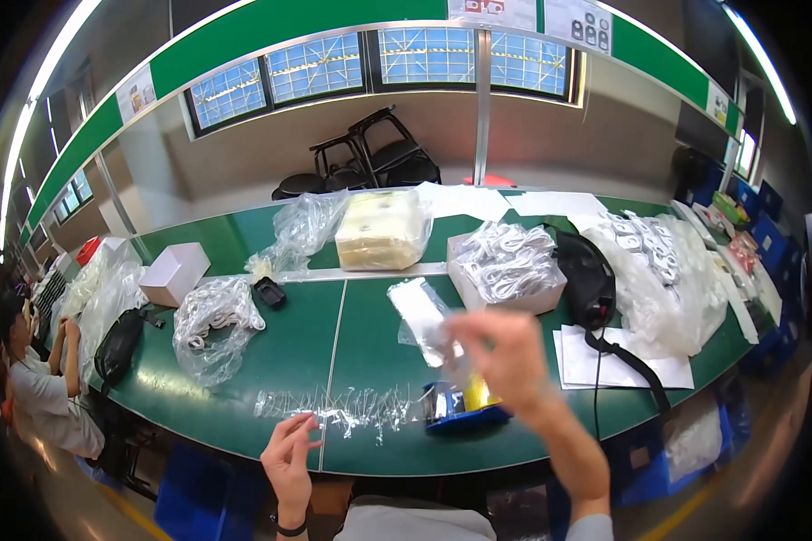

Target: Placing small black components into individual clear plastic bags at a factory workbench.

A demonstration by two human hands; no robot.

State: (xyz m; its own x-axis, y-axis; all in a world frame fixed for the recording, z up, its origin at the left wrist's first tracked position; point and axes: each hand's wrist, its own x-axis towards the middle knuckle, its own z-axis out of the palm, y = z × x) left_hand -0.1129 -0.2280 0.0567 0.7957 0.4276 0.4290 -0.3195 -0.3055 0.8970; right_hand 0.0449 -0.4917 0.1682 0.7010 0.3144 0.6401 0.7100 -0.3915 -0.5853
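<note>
My left hand (289, 458) is over the table's near edge, palm up, fingers loosely bent and apart, with nothing visible in it. Just beyond its fingertips runs a row of thin, wispy strands with shiny clear bits (352, 412). My right hand (507, 359), smeared by motion, is raised above the right part of the table, thumb and fingers pinched together. A hazy, see-through piece shows below its fingertips; I cannot make out what it is. Under that hand is a small blue tray (465, 420) with dark and yellow contents. White packets in clear plastic (417, 316) lie beyond it.
A box of bundled white cables (505, 261) stands behind, beside a black bag (586, 278). Around these are a wrapped cream block (382, 233), bagged cables (212, 325), a white box (174, 273) and large plastic bags (663, 288). Another person (45, 388) works at far left.
</note>
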